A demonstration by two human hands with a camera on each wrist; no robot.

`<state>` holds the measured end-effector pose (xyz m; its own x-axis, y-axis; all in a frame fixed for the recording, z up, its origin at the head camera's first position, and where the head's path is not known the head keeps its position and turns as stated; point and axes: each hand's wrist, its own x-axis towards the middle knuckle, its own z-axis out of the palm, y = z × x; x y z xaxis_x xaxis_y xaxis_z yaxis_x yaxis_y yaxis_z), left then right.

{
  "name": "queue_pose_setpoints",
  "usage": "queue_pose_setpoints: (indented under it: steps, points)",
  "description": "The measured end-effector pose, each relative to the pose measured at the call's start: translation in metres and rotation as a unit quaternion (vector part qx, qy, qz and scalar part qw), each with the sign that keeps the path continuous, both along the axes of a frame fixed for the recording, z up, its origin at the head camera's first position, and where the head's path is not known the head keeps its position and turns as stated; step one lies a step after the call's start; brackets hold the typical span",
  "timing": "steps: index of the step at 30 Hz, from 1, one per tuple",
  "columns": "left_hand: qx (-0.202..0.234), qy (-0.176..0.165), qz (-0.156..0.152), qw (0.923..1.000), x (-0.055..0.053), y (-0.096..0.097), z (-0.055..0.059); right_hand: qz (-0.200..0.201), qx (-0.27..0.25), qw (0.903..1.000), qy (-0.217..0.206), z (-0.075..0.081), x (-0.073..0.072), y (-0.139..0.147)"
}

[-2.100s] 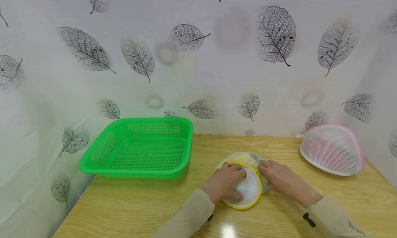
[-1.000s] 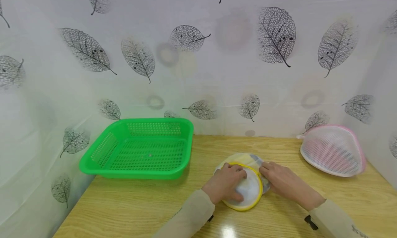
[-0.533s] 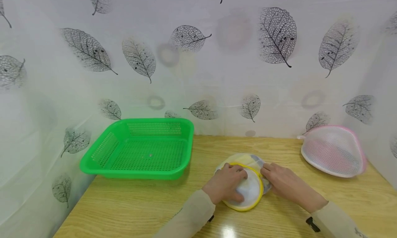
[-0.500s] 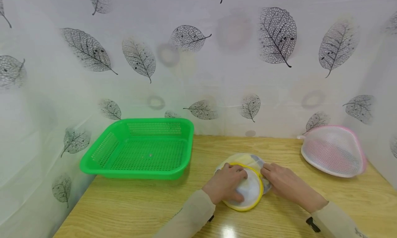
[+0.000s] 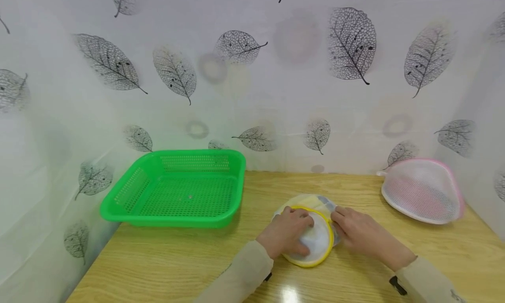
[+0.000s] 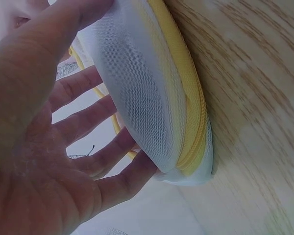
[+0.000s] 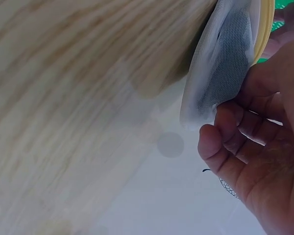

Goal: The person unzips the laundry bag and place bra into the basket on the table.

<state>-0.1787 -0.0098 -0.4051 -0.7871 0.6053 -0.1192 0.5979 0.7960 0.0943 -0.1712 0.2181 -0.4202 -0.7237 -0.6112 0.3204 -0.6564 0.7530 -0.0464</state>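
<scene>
A round white mesh laundry bag (image 5: 315, 241) with a yellow zippered rim sits on the wooden table, right of the middle. Yellowish and grey patches show through its mesh. My left hand (image 5: 287, 233) holds the bag from above, fingers bent over its far side and thumb on the near face. In the left wrist view the yellow zipper (image 6: 191, 112) runs along the bag's edge. At the bag's right side my right hand (image 5: 359, 228) pinches its edge between thumb and forefinger, beside the yellow rim. Whether a zipper pull lies between those fingertips is hidden.
A green plastic basket (image 5: 232, 219) with a perforated bottom stands to the left. At the far right lies a pink-rimmed white mesh bag (image 5: 422, 191) with a pinkish patch. A leaf-patterned curtain (image 5: 268, 97) hangs behind the table.
My right hand stays at the bag's right edge, having shifted only slightly right and down since the earliest frame. The left hand and the bag keep their places.
</scene>
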Motion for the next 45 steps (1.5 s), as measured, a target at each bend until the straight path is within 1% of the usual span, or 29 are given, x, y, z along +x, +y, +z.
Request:
queue_pose_setpoints:
  steps: [5, 12, 15, 18, 21, 23, 28, 30, 37, 45]
  points:
    - [0.002, 0.003, -0.001, 1.0, -0.0003, -0.0002, -0.001, 0.004, -0.015, 0.9999, -0.004, -0.0004, -0.0014, -0.0006]
    - [0.007, 0.003, -0.001, 1.0, -0.0005, -0.0015, -0.0009, 0.002, -0.018, 0.9998, -0.007, -0.0006, -0.0035, -0.0017]
    - [0.007, -0.002, -0.001, 1.0, -0.0005, -0.0018, -0.0012, 0.006, -0.019, 0.9997, -0.012, -0.0013, -0.0048, -0.0017]
    - [0.007, -0.004, -0.001, 1.0, -0.0004, -0.0014, -0.0012, 0.008, -0.02, 0.9994, -0.027, -0.0021, -0.0059, -0.0016]
    - [0.006, -0.002, -0.002, 1.0, -0.0003, -0.0008, -0.0012, 0.011, -0.013, 0.9992, -0.036, -0.0031, -0.0065, -0.0014]
    - [0.004, 0.0, -0.001, 1.0, -0.0003, -0.0004, -0.001, 0.013, -0.002, 0.9996, -0.026, -0.0032, -0.0062, -0.001]
    - [0.007, 0.002, 0.003, 1.0, -0.0006, 0.0001, -0.0004, 0.031, 0.034, 0.9986, 0.026, -0.003, -0.006, 0.0012]
    - [0.009, 0.0, 0.005, 0.9999, -0.0007, 0.0002, -0.0004, 0.037, 0.043, 0.9978, 0.035, -0.0026, -0.0061, 0.002]
    - [0.01, -0.008, 0.006, 0.9999, -0.0005, 0.0006, 0.0011, 0.038, 0.048, 0.9973, 0.04, -0.0017, -0.0056, 0.0033]
    - [0.01, -0.011, 0.009, 0.9998, -0.0001, 0.0, 0.0014, 0.032, 0.048, 0.998, 0.025, -0.0021, -0.0043, 0.0039]
